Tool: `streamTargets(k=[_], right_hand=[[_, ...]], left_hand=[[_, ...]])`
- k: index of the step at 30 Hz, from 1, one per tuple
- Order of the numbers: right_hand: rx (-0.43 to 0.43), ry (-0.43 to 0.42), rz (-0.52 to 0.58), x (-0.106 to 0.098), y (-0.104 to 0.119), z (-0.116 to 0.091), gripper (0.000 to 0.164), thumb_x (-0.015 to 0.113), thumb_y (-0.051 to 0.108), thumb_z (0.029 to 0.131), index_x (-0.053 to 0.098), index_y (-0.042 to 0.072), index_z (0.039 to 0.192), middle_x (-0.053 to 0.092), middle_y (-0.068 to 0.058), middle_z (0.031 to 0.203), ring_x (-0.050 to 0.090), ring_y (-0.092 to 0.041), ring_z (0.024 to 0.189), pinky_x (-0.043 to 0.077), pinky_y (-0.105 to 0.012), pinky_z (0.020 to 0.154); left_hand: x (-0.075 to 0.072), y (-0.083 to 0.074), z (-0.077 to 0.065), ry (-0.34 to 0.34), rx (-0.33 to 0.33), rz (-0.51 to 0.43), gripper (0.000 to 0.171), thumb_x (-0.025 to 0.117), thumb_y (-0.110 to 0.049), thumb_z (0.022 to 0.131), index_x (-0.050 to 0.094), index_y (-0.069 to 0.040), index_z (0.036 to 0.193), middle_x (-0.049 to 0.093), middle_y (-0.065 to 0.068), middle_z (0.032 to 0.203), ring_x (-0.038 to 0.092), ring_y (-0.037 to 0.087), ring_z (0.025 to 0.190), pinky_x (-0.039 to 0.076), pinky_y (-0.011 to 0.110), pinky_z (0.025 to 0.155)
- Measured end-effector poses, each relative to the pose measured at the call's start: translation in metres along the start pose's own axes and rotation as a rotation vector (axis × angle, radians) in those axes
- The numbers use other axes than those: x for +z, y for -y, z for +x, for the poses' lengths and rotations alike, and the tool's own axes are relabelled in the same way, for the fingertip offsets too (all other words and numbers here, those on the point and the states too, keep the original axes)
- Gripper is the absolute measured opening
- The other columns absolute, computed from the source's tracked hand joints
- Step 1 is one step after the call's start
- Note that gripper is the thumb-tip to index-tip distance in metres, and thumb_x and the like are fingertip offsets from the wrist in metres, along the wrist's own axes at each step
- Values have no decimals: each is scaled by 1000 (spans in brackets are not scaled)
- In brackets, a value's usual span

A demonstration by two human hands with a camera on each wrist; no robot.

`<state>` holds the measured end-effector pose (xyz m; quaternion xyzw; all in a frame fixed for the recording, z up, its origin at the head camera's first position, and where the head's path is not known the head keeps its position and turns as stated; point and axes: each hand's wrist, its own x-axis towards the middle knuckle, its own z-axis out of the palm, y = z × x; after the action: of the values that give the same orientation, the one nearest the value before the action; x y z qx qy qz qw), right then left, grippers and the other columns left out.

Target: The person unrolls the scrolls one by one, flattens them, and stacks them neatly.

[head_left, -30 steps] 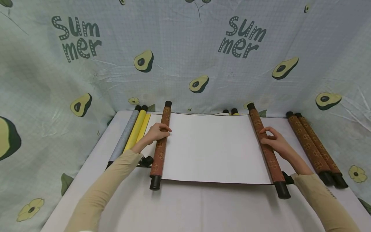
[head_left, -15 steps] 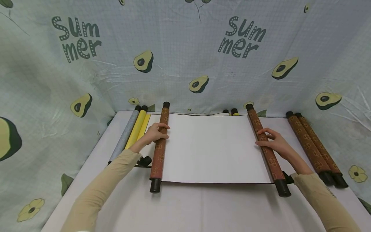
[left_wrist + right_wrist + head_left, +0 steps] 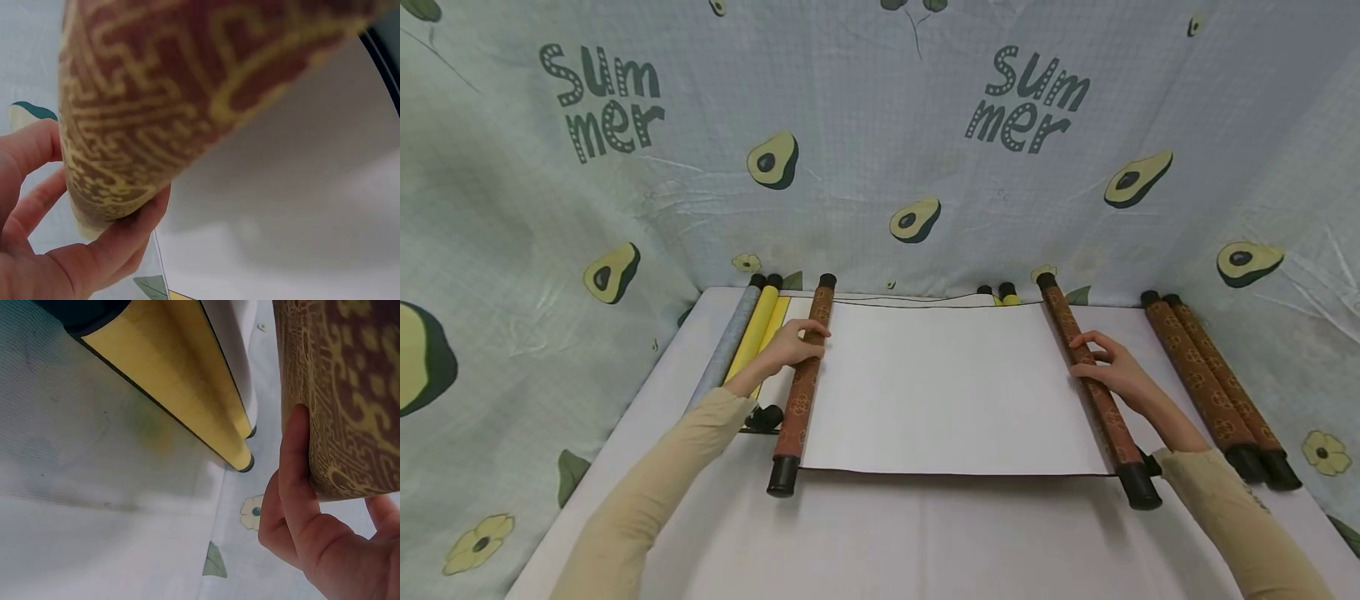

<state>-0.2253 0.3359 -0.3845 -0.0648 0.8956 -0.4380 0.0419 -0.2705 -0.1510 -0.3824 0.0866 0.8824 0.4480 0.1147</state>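
Observation:
A hanging scroll lies partly unrolled between the hands, its white sheet (image 3: 940,383) stretched flat. My left hand (image 3: 788,343) grips the left roll (image 3: 797,404), which has a patterned red-brown cover and black end knobs. On the other side my right hand (image 3: 1112,371) holds the matching right roll (image 3: 1103,408) between thumb and fingers. Shadows fall on the table below both near knobs. In the left wrist view fingers (image 3: 119,244) curl under the patterned roll (image 3: 156,87). The right wrist view has fingers (image 3: 297,469) against the roll's side (image 3: 350,394).
Behind and under the held scroll, yellow rolls (image 3: 169,381) of another scroll show. Left of it lie a grey-blue roll (image 3: 722,346) and a yellow roll (image 3: 760,321). Two brown patterned rolls (image 3: 1206,375) rest at the right table edge. An avocado-print cloth (image 3: 865,125) hangs behind.
The left hand has moved left with its roll, and the white sheet between the rolls has widened. Its far edge sits lower, baring more of the scroll behind. The right hand has shifted only slightly.

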Motion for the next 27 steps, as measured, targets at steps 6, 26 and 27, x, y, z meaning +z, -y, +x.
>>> streamTargets(k=[6,26,27], right_hand=[[25,2,15,-2,-3,-1,28,54,20,88,46,6,111,39,-20,126,47,-2,83,43,-23,67],[34,64,2,-2,-5,-2,54,66,23,80,46,-4,123,32,-26,137,18,-47,129,28,-60,93],[36,78,2,-3,-5,-2,55,67,23,79,45,-3,123,30,-26,138,16,-47,129,26,-62,93]], left_hand=[[-3,7,-2,-2,13,-1,31,55,-7,82,57,4,111,47,23,125,45,22,84,41,25,53],[-4,10,-2,-1,35,27,42,73,-6,71,54,2,108,49,22,109,44,20,75,40,25,51],[-4,10,-2,-1,37,29,42,73,-5,70,54,2,108,49,22,108,44,20,75,40,25,51]])
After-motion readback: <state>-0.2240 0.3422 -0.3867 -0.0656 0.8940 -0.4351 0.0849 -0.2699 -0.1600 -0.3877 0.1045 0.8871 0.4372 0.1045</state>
